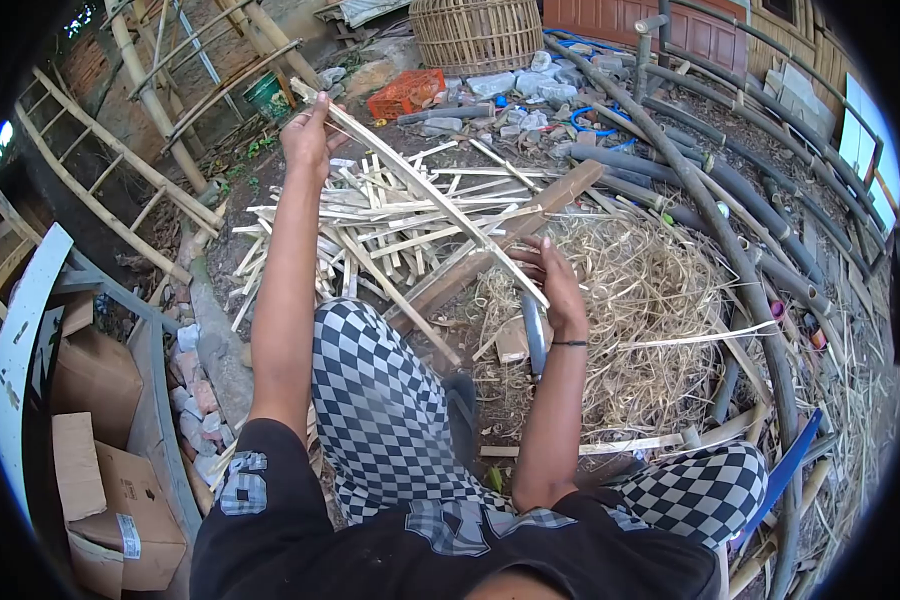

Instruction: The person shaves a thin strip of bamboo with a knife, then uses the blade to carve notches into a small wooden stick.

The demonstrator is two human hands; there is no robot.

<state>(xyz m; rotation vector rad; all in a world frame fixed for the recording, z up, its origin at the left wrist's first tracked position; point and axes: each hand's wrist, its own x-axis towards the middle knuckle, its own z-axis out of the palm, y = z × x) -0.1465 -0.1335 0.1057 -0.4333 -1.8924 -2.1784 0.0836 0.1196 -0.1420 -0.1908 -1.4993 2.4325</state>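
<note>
A long, pale bamboo strip slants from upper left down toward the middle. My left hand is closed around its far end with the arm stretched out. At the near end, my right hand has its fingers curled over the strip, with a dark band at the wrist. Just beneath that end stands a knife blade, its lower part hidden near my leg. Beside the blade is a small wooden block. A brown plank lies diagonally under the strip.
Split bamboo strips are piled ahead. Curled shavings heap up at right, near bamboo poles. A blue saw rests beside my knee. Cardboard boxes stand left. Farther back are an orange crate and a woven basket.
</note>
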